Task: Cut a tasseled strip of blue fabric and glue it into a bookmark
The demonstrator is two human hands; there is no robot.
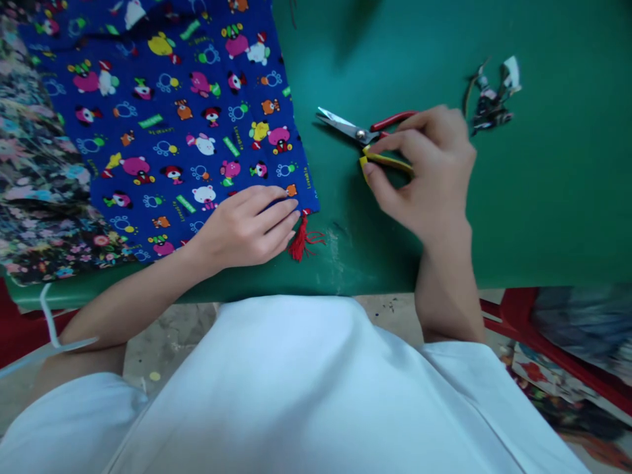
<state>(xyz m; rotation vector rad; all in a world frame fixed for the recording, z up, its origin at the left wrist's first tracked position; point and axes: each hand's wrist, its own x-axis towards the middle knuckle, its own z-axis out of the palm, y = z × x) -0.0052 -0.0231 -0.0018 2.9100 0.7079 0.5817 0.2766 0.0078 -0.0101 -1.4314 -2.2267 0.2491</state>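
In the head view, the left hand (254, 227) lies half-open, palm down, at lower centre on the blue cloth (170, 138), upper left, seemingly steadying its tasselled corner. The right hand (429, 171), centre right, curls over the scissors (348, 126); whether it grips them, I cannot tell.

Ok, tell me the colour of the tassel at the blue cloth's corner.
The tassel is red; it shows best in the head view.
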